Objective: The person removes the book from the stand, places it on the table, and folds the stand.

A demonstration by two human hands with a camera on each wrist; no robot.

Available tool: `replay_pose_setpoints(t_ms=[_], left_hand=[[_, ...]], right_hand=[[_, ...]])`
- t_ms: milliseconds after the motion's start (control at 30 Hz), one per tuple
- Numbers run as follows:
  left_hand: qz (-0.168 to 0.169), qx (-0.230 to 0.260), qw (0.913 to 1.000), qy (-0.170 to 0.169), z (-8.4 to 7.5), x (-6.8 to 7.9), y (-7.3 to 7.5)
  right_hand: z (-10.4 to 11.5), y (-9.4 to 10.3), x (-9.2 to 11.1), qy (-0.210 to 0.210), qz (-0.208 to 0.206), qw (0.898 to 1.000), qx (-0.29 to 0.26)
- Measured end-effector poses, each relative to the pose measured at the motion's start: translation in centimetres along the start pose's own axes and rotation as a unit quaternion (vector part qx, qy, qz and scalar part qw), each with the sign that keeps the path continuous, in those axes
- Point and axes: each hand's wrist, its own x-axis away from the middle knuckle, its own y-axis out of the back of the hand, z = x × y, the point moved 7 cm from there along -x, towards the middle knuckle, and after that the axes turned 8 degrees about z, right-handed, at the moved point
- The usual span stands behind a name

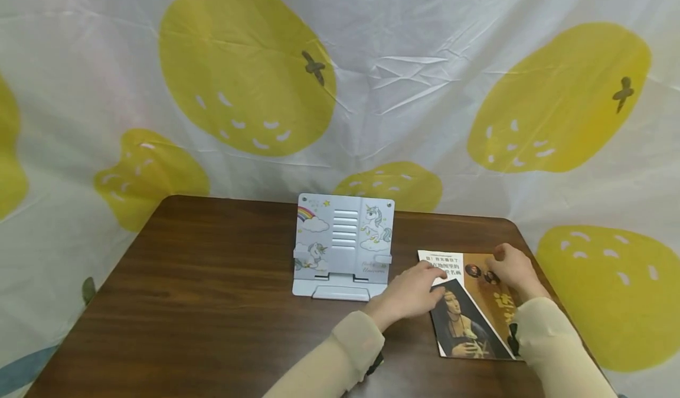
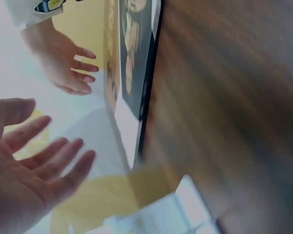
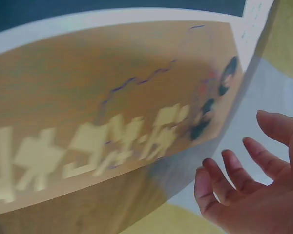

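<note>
A thin book (image 1: 467,327) with a painted portrait on a dark panel and an orange-brown section lies flat on the right side of the table. Over its upper left edge is my left hand (image 1: 409,292), its fingers spread and loosely bent with nothing held, as the left wrist view shows. My right hand (image 1: 515,271) hovers by the upper right edge of the book. In the right wrist view its fingers (image 3: 229,170) are apart from the orange-brown cover (image 3: 136,97) and gently bent.
Left of the book, a white metal book stand (image 1: 344,238) with unicorn and rainbow pictures stands upright near the back of the brown wooden table (image 1: 202,303). Behind the table hangs a white curtain (image 1: 398,61) printed with yellow fruit.
</note>
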Motion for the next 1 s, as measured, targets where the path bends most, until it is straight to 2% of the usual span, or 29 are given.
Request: replay_pose_setpoints(t_ms=[100, 267, 467, 567, 733, 867, 1000], left_hand=[[-0.029, -0.021, 0.9989, -0.031, -0.2, 0.7, 1.7], [-0.070, -0.040, 0.9946, -0.066, 0.3, 2.0, 4.5], [-0.118, -0.036, 0.9890, -0.082, 2.4, 3.8, 8.5], [-0.142, -0.027, 0.9868, -0.072, 4.2, 4.9, 10.3], [-0.194, -0.007, 0.9801, -0.042, 7.6, 6.6, 12.9], [-0.232, -0.010, 0.9725, -0.013, 10.1, 7.9, 14.5], [-0.255, -0.015, 0.9664, 0.029, 12.7, 9.1, 15.4]], right_hand=[[1.9, 0.1, -0.2, 0.022, -0.010, 1.000, -0.014], [5.5, 0.0, -0.4, 0.054, -0.013, 0.998, -0.037], [10.4, -0.1, -0.7, 0.098, -0.012, 0.993, -0.067], [12.9, -0.3, -1.1, 0.109, -0.012, 0.988, -0.104], [17.0, -0.3, -1.9, 0.127, -0.052, 0.978, -0.159], [19.6, -1.3, -2.2, 0.132, -0.072, 0.970, -0.191], [21.1, -2.5, -2.1, 0.124, -0.082, 0.966, -0.211]])
